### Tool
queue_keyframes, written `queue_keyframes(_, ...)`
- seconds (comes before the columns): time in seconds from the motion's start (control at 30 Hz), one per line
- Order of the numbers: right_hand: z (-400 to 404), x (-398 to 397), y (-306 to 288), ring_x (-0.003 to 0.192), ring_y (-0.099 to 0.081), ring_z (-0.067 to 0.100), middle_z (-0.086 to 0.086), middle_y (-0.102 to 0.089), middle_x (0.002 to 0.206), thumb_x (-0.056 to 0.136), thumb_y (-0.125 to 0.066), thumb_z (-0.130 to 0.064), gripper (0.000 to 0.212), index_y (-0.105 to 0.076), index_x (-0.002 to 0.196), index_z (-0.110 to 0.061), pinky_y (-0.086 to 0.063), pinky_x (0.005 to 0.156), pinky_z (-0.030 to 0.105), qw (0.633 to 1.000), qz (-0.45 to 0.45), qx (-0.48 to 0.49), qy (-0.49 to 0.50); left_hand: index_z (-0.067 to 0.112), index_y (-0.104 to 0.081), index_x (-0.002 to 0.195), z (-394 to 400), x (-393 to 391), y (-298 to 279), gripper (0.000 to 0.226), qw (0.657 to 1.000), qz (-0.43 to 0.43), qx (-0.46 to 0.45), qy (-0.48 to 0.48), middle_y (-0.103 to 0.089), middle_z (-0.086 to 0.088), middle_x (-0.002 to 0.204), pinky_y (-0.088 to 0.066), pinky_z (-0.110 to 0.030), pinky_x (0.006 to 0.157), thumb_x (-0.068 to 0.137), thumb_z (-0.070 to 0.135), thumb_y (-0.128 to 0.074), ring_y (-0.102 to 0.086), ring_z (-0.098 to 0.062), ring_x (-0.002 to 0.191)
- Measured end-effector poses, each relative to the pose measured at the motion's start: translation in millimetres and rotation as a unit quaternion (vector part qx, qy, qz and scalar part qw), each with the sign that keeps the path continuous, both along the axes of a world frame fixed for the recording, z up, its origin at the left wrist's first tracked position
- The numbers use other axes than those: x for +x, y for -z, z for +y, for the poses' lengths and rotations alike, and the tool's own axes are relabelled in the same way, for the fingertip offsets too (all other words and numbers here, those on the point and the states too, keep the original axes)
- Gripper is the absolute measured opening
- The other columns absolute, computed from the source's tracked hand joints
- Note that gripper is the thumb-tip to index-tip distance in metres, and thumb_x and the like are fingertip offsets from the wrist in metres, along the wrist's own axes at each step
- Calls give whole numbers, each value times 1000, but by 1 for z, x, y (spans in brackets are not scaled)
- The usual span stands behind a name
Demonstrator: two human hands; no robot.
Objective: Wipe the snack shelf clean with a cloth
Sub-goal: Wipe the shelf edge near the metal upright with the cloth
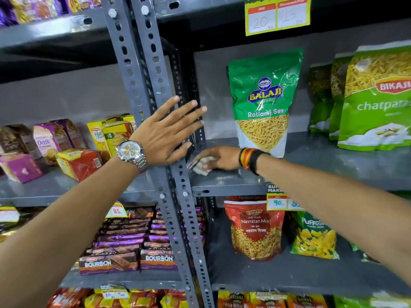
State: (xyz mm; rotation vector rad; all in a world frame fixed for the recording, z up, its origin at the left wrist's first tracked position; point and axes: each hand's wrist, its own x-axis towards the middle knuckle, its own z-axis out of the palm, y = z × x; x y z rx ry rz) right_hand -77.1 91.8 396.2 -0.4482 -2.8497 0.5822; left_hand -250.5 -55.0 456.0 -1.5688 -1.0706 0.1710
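While the left hand (pixel 165 132) lies flat against the grey slotted upright (pixel 142 85), fingers spread apart and palm to the metal, the right hand (pixel 219 157) reaches across onto the snack shelf (pixel 311 161) with its arm stretched out from the lower right. A silver watch (pixel 130 152) sits on the left wrist; dark and striped bands (pixel 250 160) circle the right one. The right fingers are curled down and pressed together over a small white cloth (pixel 203 166), bunched and crumpled, pinning it to the grey shelf board near the left end, just beside the upright. Only part of the cloth shows beneath the knuckles. Just behind the right wrist a green Balaji Ratlami Sev pouch (pixel 264 101) stands upright on the same board, and green Bikaji packs (pixel 375 103) stand farther right, well apart from the hand.
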Motion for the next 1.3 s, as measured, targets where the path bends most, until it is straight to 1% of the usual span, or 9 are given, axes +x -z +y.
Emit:
queue_keyframes(0.13,-8,-1,17,122,-47,3,-2,-54,143,98,-56,-26,40,-54,138,-22,-32,105,19,999,-3,0,-36,8,-32,156,-1,-1,0,61,1000,2,3,0,-11,-10,169,-8,-58,125,104,41,-27,-6,-31,156)
queue_keyframes(0.3,-11,62,7,118,-59,4,-15,-63,129,95,-58,-34,36,-58,132,-32,-41,104,19,994,-53,-53,-80,8,-34,155,2,-1,2,61,1000,-4,6,-5,-10,-10,170,-7,-58,125,103,40,-29,-5,-30,157)
queue_keyframes(0.4,7,63,-9,110,-60,6,-11,-65,127,94,-59,-34,38,-57,132,-31,-43,100,23,998,-13,-50,-28,8,-34,155,1,-1,2,61,1000,-6,9,-3,-10,-10,170,-5,-57,125,103,39,-28,-6,-30,156)
queue_keyframes(0.5,13,38,1,121,-51,9,-4,-56,140,95,-58,-36,43,-53,138,-28,-34,107,26,999,0,-7,31,8,-33,155,0,1,2,61,1000,-6,7,-3,-10,-10,170,-5,-57,125,104,40,-26,-6,-30,156)
queue_keyframes(0.8,-6,106,13,116,-61,10,-12,-66,125,95,-58,-35,35,-58,130,-35,-44,103,27,999,-18,-41,-30,9,-34,155,0,0,3,61,1000,-8,8,-6,-13,-11,169,-6,-57,125,103,40,-31,-8,-31,156)
queue_keyframes(0.9,8,109,8,116,-62,14,-8,-68,124,95,-60,-29,34,-60,130,-28,-45,107,35,997,53,-46,16,9,-36,154,1,1,2,60,1000,-12,7,1,-15,-11,169,-7,-57,125,103,39,-30,-10,-31,156)
queue_keyframes(1.0,7,96,27,116,-60,14,-6,-66,127,96,-57,-33,36,-57,132,-30,-44,108,43,996,58,2,67,8,-36,154,-1,1,2,60,1000,-15,4,5,-15,-11,169,-8,-57,125,103,40,-28,-10,-31,156)
queue_keyframes(1.2,-16,125,15,116,-58,3,-20,-64,125,95,-56,-41,33,-57,128,-41,-43,104,28,1000,-2,-21,12,8,-36,154,1,-1,2,61,1000,-11,5,8,-16,-12,168,-7,-57,125,103,39,-31,-11,-32,156)
queue_keyframes(1.3,-7,110,4,112,-62,10,-12,-67,122,96,-57,-35,32,-59,128,-36,-46,104,35,998,56,-19,26,8,-36,154,1,0,2,61,1000,-8,8,3,-15,-12,169,-7,-57,125,102,39,-32,-10,-32,156)
